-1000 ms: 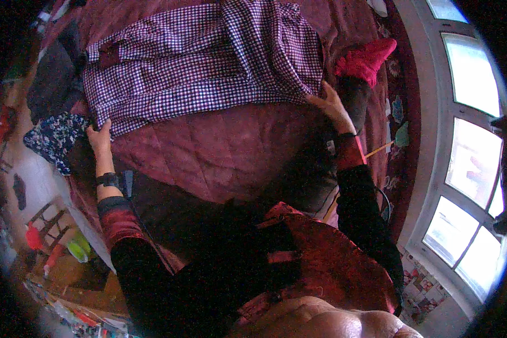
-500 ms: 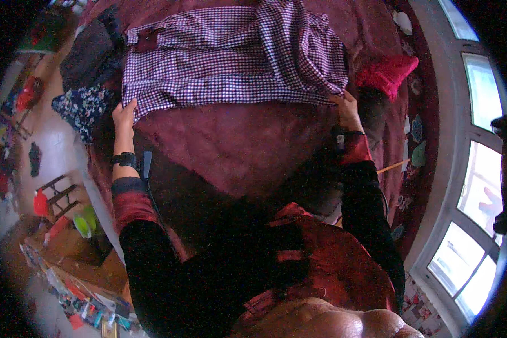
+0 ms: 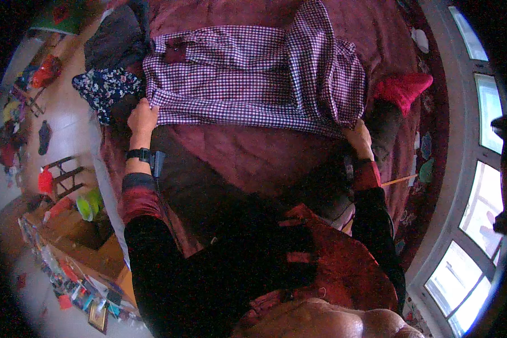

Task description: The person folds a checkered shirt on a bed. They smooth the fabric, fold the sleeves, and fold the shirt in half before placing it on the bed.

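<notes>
A small-checked shirt (image 3: 225, 79) in dark and white lies spread on a maroon bedspread (image 3: 219, 155), its button band running across. Its right part is bunched into loose folds, and a dark red patch shows near its far left. My left hand (image 3: 143, 117) is closed on the near left corner, with the thumb over the cloth. At the near right corner, my right hand (image 3: 359, 138) pinches the edge below the folds. Between the hands the near edge stretches fairly straight. The fingertips under the cloth are hidden.
Left of the shirt are a dark floral cloth (image 3: 110, 87) and a dark garment (image 3: 115, 39). A bright pink fuzzy item (image 3: 403, 93) lies to the right. Beyond the bed's left side are a small stool (image 3: 65, 176) and a wooden cabinet (image 3: 79, 242); windows (image 3: 479, 197) line the right.
The whole view has turned a little, so the shirt and both hands appear farther right and lower. Each hand keeps hold of its corner.
</notes>
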Demonstrator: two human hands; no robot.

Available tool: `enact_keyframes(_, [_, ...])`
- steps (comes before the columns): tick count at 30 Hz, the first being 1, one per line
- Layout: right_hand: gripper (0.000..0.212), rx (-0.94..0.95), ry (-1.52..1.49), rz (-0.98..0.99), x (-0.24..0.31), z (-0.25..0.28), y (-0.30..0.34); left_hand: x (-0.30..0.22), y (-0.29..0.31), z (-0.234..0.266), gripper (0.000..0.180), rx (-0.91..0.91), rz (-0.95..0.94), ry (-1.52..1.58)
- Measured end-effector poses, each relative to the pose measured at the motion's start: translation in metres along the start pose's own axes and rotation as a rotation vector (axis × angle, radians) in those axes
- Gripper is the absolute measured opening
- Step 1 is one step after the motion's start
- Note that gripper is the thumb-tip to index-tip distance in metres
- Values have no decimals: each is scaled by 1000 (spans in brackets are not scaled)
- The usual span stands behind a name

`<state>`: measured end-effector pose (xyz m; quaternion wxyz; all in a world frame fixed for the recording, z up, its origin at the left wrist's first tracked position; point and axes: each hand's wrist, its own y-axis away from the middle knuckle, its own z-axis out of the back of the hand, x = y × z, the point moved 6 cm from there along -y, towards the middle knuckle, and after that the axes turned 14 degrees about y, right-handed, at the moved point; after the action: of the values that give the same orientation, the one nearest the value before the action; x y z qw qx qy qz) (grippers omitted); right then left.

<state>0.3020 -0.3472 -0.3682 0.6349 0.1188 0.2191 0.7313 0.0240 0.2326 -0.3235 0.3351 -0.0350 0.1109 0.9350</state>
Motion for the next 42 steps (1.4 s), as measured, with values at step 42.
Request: enact_keyframes(42, [43,-199,-681,296,52,-5,-33,-156,20,-66,19,92,-565,333])
